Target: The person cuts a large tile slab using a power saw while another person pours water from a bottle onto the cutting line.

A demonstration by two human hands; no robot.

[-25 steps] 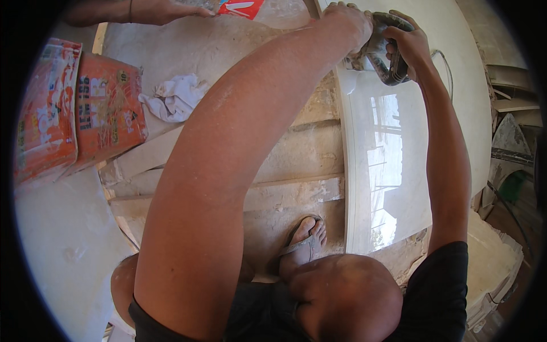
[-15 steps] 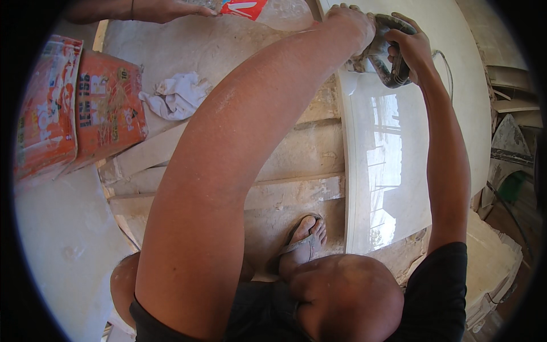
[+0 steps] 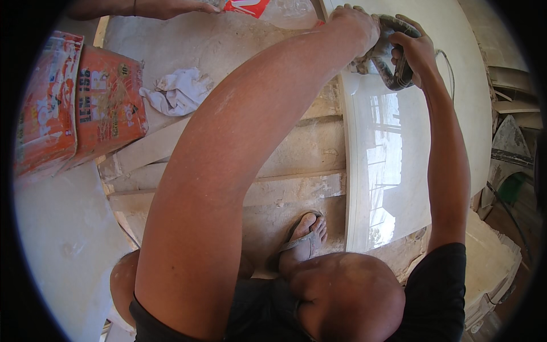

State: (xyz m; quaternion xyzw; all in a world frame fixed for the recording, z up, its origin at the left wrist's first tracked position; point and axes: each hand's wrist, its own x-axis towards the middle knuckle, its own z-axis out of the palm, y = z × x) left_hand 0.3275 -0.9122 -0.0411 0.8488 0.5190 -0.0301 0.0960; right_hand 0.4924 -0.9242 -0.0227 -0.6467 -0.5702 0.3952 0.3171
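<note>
A dusty hand-held power cutter (image 3: 386,73) with a black loop handle sits on a glossy cream tile slab (image 3: 456,57), close to its left edge. My right hand (image 3: 415,55) is closed round the handle. Curled over the tool's body from the left is my left hand (image 3: 360,27); the blade cannot be seen. Another person's hand (image 3: 191,7) reaches in at the upper left, beside a clear plastic bottle with a red label (image 3: 248,7), whose mouth end lies near my left hand.
Torn orange sacks (image 3: 108,102) and a crumpled white cloth (image 3: 179,91) lie left. Wooden planks (image 3: 302,185) and my sandalled foot (image 3: 310,231) are below the slab's edge. A cord (image 3: 452,77) trails right of the cutter; broken slabs (image 3: 490,256) are stacked lower right.
The cutter and both my hands have shifted very slightly to the right. The bottle has moved slightly up and right.
</note>
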